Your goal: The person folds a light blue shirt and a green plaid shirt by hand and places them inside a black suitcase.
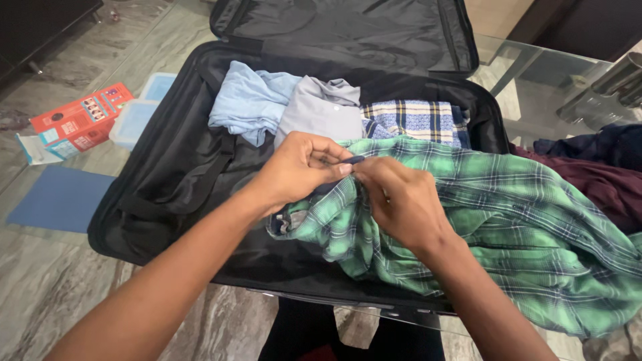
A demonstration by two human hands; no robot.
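A green plaid shirt (528,220) lies bunched over the right side of an open black suitcase (167,174) and spills past its right edge. My left hand (301,167) and my right hand (401,200) meet above the shirt's collar end, both pinching its fabric; a small dark piece shows between the fingertips. Inside the suitcase, at the back, sit a folded light blue garment (251,100), a grey shirt (321,110) and a blue and yellow plaid cloth (418,120).
The suitcase lid (348,30) stands open at the back. A red box (83,120), clear plastic containers (137,113) and a blue mat (60,197) lie on the stone floor at left. Maroon and dark blue clothes (602,174) are piled at right by a glass table (535,73).
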